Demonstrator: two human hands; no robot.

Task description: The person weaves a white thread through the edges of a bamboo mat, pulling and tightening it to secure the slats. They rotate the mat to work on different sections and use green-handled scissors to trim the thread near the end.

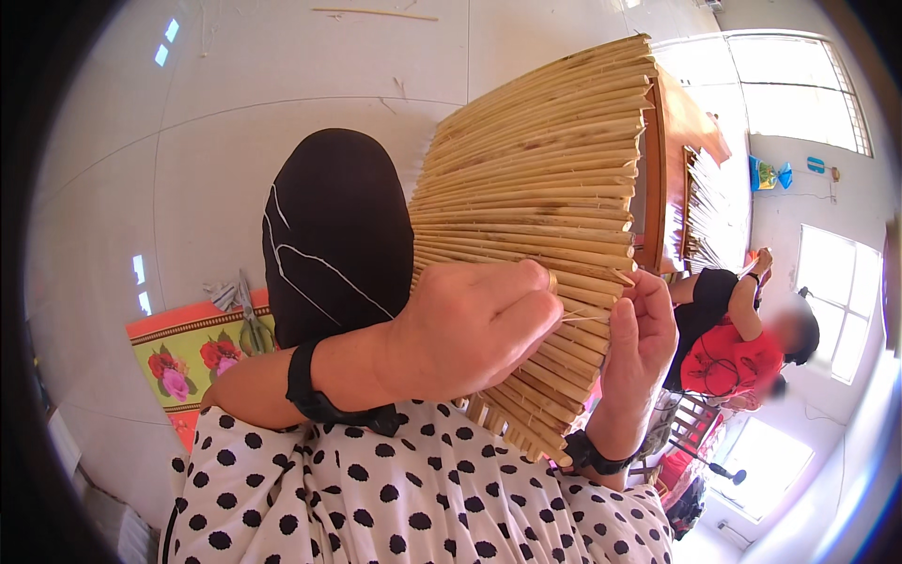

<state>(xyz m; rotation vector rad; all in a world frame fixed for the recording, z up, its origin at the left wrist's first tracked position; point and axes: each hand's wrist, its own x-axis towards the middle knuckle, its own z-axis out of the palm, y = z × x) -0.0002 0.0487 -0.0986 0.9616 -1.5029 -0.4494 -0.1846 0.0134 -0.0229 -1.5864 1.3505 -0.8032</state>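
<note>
A mat of pale tan reed-like stalks (536, 169), laid side by side, slants from my lap up to the far right. My left hand (489, 320), with a ring and a black wristband, is closed in a pinch over the mat near its right edge. From its fingertips a thin pale strand (587, 318) runs toward my other hand. At the cut stalk ends, my right hand (642, 329) pinches the mat's edge between thumb and curled forefinger. White threads (319, 263) lie across my black-covered leg (338, 207). Part of the mat is hidden under my left hand.
Scissors (252, 329) rest on a floral cloth (188, 367) at the left. Beyond the mat's right edge stands brown wooden furniture (672, 160), with more loose stalks (709, 211) near it. Another person in red (723, 357) sits at the right. A loose stalk (376, 14) lies on the tiled floor.
</note>
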